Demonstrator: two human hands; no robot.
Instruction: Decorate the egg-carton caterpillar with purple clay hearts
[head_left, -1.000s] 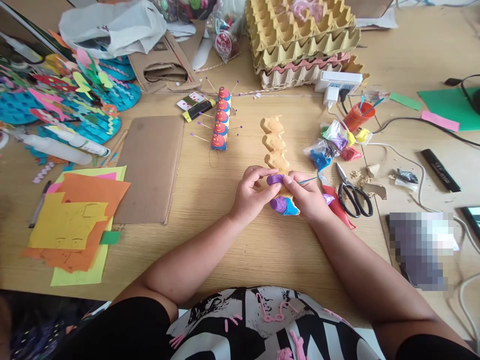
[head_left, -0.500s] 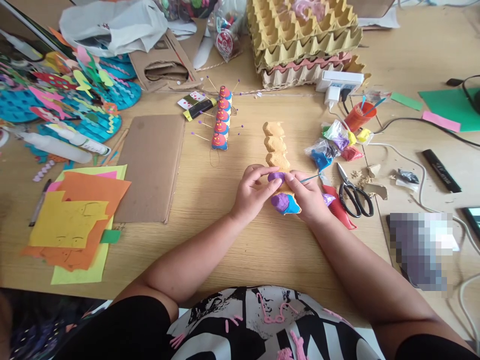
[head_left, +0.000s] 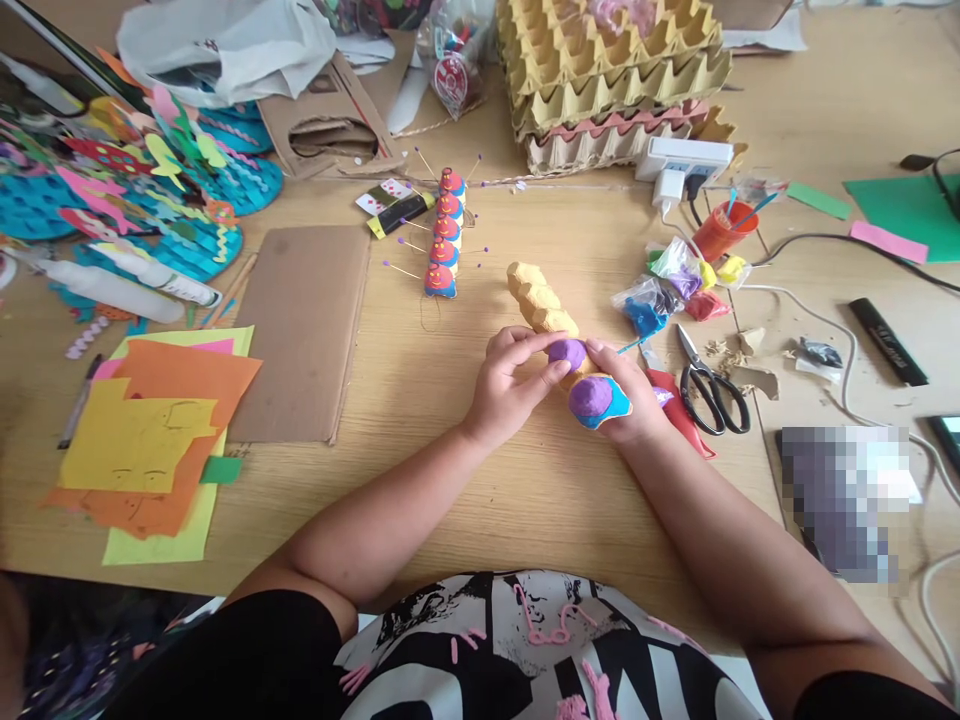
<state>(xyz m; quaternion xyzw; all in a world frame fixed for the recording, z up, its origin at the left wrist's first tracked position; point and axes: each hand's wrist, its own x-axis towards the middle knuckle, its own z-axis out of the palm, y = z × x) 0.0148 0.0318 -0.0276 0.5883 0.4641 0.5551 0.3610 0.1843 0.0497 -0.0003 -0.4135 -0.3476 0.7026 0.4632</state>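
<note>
A strip of yellow egg carton cups (head_left: 536, 295) lies between my hands, tilted with its far end to the left. Its nearest cup carries purple clay (head_left: 591, 396) on top and blue clay (head_left: 616, 400) around the side. On the second cup sits another purple clay cap (head_left: 566, 354). My left hand (head_left: 517, 385) is closed on that cap, thumb on the near side and fingertips on the far side. My right hand (head_left: 626, 395) grips the strip from the right, its fingers partly hidden. A thin blue stick (head_left: 632, 345) juts out from it.
A finished-looking caterpillar (head_left: 444, 235) with red and blue clay stands at the back left. Scissors (head_left: 709, 390), bagged clay (head_left: 646, 308) and an orange cup (head_left: 725, 232) lie to the right. Cardboard (head_left: 300, 335) and coloured paper (head_left: 150, 450) are at left; egg trays (head_left: 611, 80) are stacked behind.
The strip has turned, its far end swinging left and its near end moving right. The purple and blue near cup now shows more fully. Both hands stay on the strip.
</note>
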